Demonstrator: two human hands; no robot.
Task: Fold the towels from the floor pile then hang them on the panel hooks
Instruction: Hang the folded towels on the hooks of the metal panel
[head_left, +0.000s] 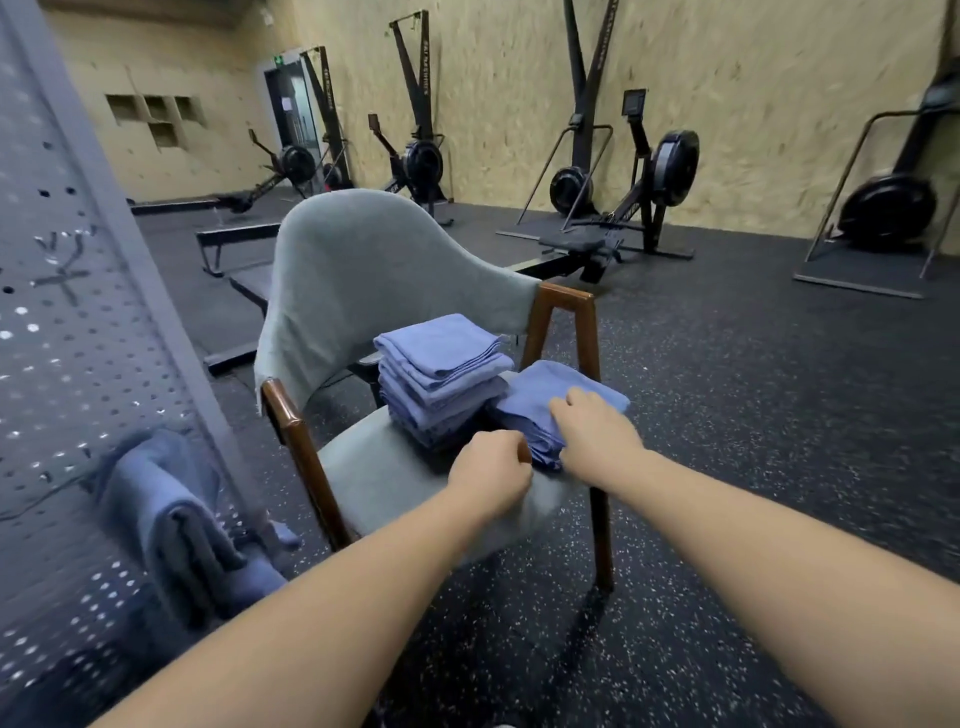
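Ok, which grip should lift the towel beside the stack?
Right, probably. The right grip rests on top of the towel, while the left grip is curled at its near edge; I cannot tell whether it holds cloth. The panel stands to the left, though.

Chair seat (374, 467) bearing two towel piles side by side, the taller stack (441, 374) just beyond the left hand (488, 467), the lower pile (545, 384) under the right hand (592, 431); perforated panel (67, 364) with a hung towel (156, 493) left of both hands; rowing machines (649, 197) behind.
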